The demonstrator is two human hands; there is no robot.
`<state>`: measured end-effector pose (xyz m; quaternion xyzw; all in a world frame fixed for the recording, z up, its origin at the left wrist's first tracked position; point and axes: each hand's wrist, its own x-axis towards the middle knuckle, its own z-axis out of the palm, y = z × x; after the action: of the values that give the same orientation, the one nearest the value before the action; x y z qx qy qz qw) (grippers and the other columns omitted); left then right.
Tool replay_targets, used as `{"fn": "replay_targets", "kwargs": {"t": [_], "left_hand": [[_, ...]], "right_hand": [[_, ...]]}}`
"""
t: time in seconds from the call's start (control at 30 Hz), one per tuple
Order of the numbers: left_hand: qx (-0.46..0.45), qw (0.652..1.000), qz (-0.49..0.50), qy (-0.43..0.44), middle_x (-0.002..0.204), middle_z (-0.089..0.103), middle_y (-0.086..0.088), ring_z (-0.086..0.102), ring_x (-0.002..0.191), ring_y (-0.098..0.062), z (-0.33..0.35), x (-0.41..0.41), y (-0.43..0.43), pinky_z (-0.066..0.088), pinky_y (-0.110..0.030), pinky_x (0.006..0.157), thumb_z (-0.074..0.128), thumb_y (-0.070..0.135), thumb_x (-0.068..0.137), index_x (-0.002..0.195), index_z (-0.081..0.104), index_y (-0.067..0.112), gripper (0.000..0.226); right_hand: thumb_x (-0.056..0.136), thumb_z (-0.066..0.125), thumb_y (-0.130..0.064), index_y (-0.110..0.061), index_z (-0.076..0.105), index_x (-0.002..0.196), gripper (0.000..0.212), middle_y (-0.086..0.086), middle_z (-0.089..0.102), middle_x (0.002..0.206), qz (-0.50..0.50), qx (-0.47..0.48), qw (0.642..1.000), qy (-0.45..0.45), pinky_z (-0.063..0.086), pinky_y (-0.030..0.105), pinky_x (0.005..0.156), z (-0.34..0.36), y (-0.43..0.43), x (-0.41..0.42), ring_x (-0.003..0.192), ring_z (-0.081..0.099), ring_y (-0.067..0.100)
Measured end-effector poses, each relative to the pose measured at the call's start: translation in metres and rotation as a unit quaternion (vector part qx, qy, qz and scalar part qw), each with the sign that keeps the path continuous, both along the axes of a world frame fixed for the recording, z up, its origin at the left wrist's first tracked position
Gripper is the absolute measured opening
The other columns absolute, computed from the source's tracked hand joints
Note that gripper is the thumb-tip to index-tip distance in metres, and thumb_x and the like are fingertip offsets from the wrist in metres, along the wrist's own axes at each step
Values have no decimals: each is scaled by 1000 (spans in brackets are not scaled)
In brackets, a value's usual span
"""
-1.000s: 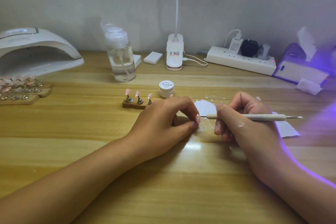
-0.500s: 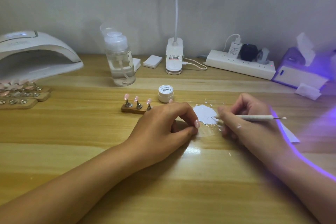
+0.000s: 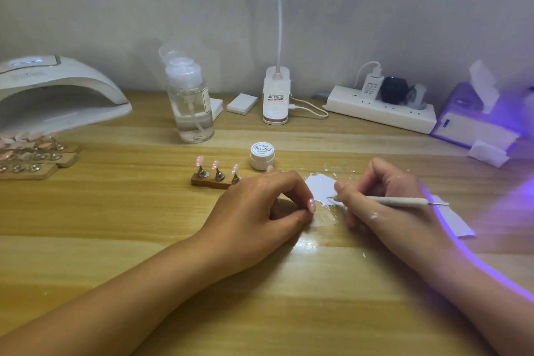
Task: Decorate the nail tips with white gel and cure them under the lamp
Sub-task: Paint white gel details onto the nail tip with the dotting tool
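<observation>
My left hand (image 3: 260, 205) rests on the wooden table with its fingers curled, thumb and forefinger pinching a glossy pink nail tip (image 3: 311, 205). My right hand (image 3: 384, 205) grips a thin white-handled tool (image 3: 390, 201); its front end touches a patch of white gel (image 3: 319, 186) smeared on the table between my hands. A small white gel jar (image 3: 262, 154) with its lid on stands just behind my left hand. A wooden holder (image 3: 212, 179) carries three pink nail tips on metal stands. The white curing lamp (image 3: 57, 92) sits at the far left.
More holders with nail tips (image 3: 31, 156) lie in front of the lamp. A clear pump bottle (image 3: 190, 107), a desk lamp base (image 3: 276, 95), a power strip (image 3: 381, 111) and a tissue box (image 3: 474, 121) line the back. A white paper (image 3: 453, 220) lies under my right wrist.
My right hand has moved the tool's front end forward onto the white gel patch. My left hand has kept its pinch and place.
</observation>
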<state>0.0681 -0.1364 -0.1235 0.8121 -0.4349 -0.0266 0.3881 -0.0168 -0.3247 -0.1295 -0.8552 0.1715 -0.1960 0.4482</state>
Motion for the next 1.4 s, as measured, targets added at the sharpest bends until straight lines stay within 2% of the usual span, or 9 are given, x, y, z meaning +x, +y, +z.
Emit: {"fn": "replay_targets", "kwargs": {"t": [0.1,0.23,0.3,0.4,0.5,0.57,0.73,0.83,1.4], "left_hand": [[2,1000,2,1,77,62,30,54,57,-3,-1,1,1,29,-11,59,71,23,86,84,65,31,11],[-9,1000,-6,5,85,66,27,53,55,-5,-2,1,1,31,-14,59,72,22,86,84,65,30,11],[-13,1000,-11,4,89,68,24,52,55,-6,-2,1,1,32,-17,58,72,21,86,85,65,30,12],[-17,1000,-16,-4,90,68,21,53,57,-7,-2,1,2,32,-16,58,72,19,85,85,66,30,13],[-19,1000,-18,-14,91,68,20,52,57,-8,-2,0,2,34,-20,59,72,20,84,85,65,30,12],[-20,999,-20,-22,90,68,19,51,57,-7,-3,0,2,33,-21,59,72,19,84,85,65,30,13],[-19,999,-23,-33,88,67,19,52,58,-9,-3,0,2,36,-23,60,71,18,83,86,66,30,13],[-18,999,-22,-43,87,66,19,52,57,-9,-4,-1,2,36,-23,60,71,18,82,86,66,30,14],[-18,999,-23,-40,89,67,18,53,57,-8,-4,0,1,37,-22,61,71,17,82,86,66,29,14]], "right_hand": [[87,69,-38,-24,52,74,26,-3,69,57,-20,-11,1000,-10,41,19,51,2,1,0,48,54,2],[84,67,-35,-24,51,72,23,-1,68,55,-22,-9,1000,-18,40,24,47,5,4,-2,44,53,4],[89,68,-32,-25,50,72,26,0,69,58,-38,34,995,-81,38,25,49,8,4,-4,44,53,6],[94,69,-28,-25,49,74,28,4,71,63,-17,152,976,-155,38,17,40,15,13,-8,42,53,11],[88,72,-27,-28,54,69,26,9,70,62,31,243,962,-121,36,16,37,14,28,-10,41,54,11],[89,67,-15,-27,54,60,35,11,68,58,33,258,960,-102,38,18,37,12,33,-11,41,55,12],[78,63,-10,-17,46,62,24,13,64,50,42,249,964,-81,41,18,38,15,35,-13,37,52,14],[85,61,-2,-12,44,66,27,13,64,50,45,240,967,-78,40,18,39,14,37,-14,38,51,13],[84,59,-2,-11,45,67,24,13,65,52,43,233,969,-74,40,15,39,16,39,-13,39,53,12]]}}
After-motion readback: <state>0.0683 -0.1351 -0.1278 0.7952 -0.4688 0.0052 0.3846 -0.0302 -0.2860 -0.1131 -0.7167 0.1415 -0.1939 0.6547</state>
